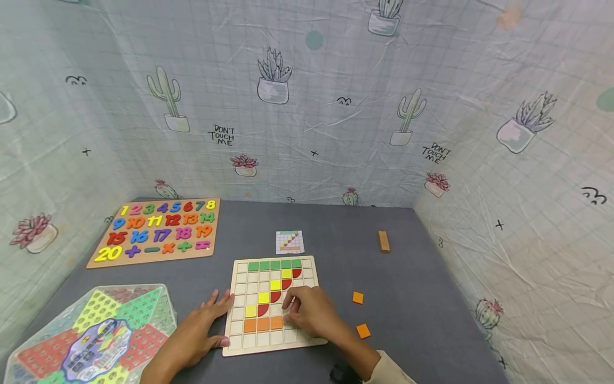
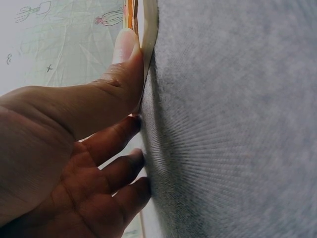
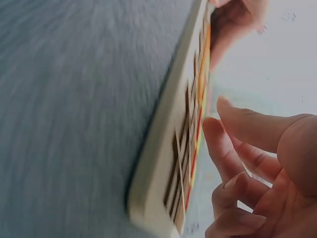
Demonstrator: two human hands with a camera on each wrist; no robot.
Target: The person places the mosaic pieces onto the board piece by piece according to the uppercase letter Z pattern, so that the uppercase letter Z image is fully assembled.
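Observation:
A wooden grid board lies on the table with green squares, yellow squares, red quarter-round pieces and a row of orange squares set in it. My left hand rests at the board's left side, its thumb touching the edge. Over the right half of the board hovers my right hand, beside the end of the orange row. In the right wrist view its thumb and loosely bent fingers show nothing between them. Two loose orange squares lie right of the board.
Behind the board lies a small pattern card. A number puzzle board is at the back left, with a clear-lidded star-patterned game box in front. A wooden block lies at the back right; a dark object sits near the right forearm.

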